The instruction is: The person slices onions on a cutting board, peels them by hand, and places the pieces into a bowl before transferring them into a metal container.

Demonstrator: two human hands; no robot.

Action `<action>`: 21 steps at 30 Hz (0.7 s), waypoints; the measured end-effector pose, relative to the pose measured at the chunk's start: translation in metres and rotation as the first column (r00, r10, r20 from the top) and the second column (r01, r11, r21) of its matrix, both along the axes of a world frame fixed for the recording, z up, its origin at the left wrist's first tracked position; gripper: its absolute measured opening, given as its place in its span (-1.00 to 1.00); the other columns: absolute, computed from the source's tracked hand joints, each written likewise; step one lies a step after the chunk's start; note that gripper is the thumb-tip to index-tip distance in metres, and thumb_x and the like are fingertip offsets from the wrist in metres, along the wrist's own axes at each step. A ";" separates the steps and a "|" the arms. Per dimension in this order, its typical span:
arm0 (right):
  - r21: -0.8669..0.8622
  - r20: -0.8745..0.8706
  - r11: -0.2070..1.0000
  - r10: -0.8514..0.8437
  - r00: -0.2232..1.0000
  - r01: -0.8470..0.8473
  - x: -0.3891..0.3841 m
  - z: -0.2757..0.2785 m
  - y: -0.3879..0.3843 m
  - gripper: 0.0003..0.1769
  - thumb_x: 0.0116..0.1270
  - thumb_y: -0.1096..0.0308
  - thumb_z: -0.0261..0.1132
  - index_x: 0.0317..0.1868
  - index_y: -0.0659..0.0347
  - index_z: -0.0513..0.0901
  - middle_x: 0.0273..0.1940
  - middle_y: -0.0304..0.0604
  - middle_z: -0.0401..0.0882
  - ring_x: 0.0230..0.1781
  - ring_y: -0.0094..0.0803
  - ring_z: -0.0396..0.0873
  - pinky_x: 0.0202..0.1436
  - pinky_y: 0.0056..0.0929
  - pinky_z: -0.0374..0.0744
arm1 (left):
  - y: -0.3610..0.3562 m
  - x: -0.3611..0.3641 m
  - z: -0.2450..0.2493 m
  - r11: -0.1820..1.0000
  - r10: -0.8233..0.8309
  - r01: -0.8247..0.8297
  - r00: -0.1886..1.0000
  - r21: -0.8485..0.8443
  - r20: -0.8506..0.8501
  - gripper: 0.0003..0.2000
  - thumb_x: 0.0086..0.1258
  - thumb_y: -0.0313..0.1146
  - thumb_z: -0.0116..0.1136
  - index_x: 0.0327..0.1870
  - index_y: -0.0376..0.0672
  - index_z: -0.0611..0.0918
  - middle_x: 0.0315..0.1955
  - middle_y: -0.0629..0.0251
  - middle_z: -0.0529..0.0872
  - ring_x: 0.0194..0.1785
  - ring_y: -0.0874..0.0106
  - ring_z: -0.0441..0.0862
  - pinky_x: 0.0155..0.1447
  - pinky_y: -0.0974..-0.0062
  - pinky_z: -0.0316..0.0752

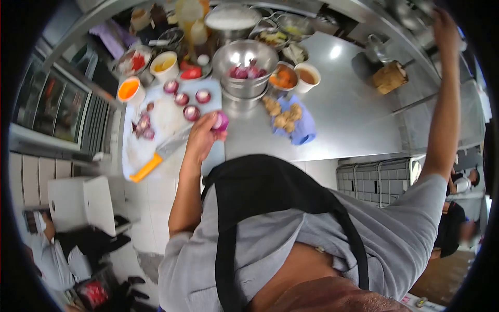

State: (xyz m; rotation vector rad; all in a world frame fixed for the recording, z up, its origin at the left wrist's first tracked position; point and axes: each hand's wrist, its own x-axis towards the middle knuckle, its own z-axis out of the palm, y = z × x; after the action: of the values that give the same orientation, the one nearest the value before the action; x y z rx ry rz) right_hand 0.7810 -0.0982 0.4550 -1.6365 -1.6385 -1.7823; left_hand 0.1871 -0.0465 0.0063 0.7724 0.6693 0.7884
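Observation:
My left hand is closed around a red onion, above the right edge of a light blue-white cutting board. Near that hand, a knife with a yellow handle lies across the board, its blade pointing toward my wrist. Several peeled or trimmed red onions sit at the board's far side, with onion skins and scraps on its left. My right hand is stretched far up to the right, by the metal shelf frame; its fingers are blurred at the view's edge.
Behind the board stands a steel bowl with red onions in it. To the right are a bowl of orange pieces, a cup of brown sauce and ginger on a blue cloth. A paper bag lies farther right. Other people are nearby.

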 end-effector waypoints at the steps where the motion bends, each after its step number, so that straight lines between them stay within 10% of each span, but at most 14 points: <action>1: 0.048 -0.219 0.996 -0.069 0.973 0.081 -0.051 -0.017 -0.023 -0.56 0.44 0.02 0.15 0.12 0.14 0.63 0.07 0.01 0.65 0.11 -0.05 0.59 0.21 -0.18 0.47 | -0.002 0.001 0.004 1.000 0.016 -0.016 1.000 0.011 -0.026 -0.67 0.52 -0.20 0.06 0.12 -0.23 0.55 -0.25 0.29 0.65 -0.36 0.43 0.62 -0.28 0.45 0.55; 5: -0.076 -0.272 0.933 -0.359 0.893 0.352 -0.062 -0.046 -0.122 -0.57 0.51 0.06 -0.01 0.23 0.03 0.55 0.16 0.07 0.57 0.16 -0.12 0.57 0.19 -0.22 0.52 | -0.004 0.002 0.011 0.999 0.025 -0.020 0.991 0.035 -0.128 -0.67 0.50 -0.25 0.09 0.18 -0.23 0.53 -0.20 0.28 0.64 -0.33 0.45 0.63 -0.24 0.50 0.57; 7: -0.005 -0.752 0.962 0.177 0.635 -0.274 -0.197 -0.062 -0.154 -0.54 0.31 0.09 0.29 0.07 0.25 0.63 0.06 0.00 0.55 0.09 -0.21 0.51 0.26 -0.29 0.44 | -0.005 0.004 0.010 0.996 0.080 -0.075 0.991 0.045 -0.110 -0.65 0.48 -0.28 0.11 0.20 -0.23 0.51 -0.19 0.28 0.64 -0.32 0.44 0.63 -0.23 0.49 0.58; 10: -0.051 -0.866 0.837 0.235 0.441 -0.545 -0.197 -0.118 -0.210 -0.62 0.33 0.23 0.22 0.04 0.32 0.64 0.07 0.08 0.57 0.08 -0.15 0.55 0.15 -0.24 0.50 | -0.003 0.000 0.017 0.988 0.155 -0.150 0.980 0.047 -0.123 -0.61 0.44 -0.35 0.15 0.24 -0.24 0.47 -0.17 0.24 0.65 -0.29 0.41 0.66 -0.18 0.46 0.60; 16: -0.138 -0.990 0.514 -0.075 0.116 -0.846 -0.278 -0.254 -0.160 -0.73 0.10 0.39 0.43 -0.20 0.30 0.63 -0.22 -0.08 0.58 -0.15 -0.20 0.56 -0.05 -0.32 0.47 | -0.003 -0.007 0.072 0.925 0.282 -0.248 0.956 0.288 -0.081 -0.62 0.41 -0.37 0.18 0.19 -0.30 0.47 -0.11 0.18 0.65 -0.27 0.36 0.67 -0.17 0.45 0.59; 21: -0.015 -1.000 0.411 -0.009 0.012 -0.912 -0.317 -0.414 -0.120 -0.77 0.18 0.52 0.39 -0.14 0.27 0.62 -0.14 -0.06 0.55 -0.11 -0.14 0.58 -0.05 -0.33 0.56 | -0.016 0.009 0.090 0.826 0.151 0.039 0.946 0.562 -0.287 -0.57 0.31 -0.46 0.25 0.22 -0.21 0.52 0.01 0.27 0.63 0.00 0.48 0.59 0.05 0.47 0.56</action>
State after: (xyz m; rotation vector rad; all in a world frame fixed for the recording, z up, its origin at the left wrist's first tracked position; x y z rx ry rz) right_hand 0.4637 -0.2187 0.0411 -1.3154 -1.7985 0.5709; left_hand 0.1966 -0.0624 0.0965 1.4541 0.7600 0.9399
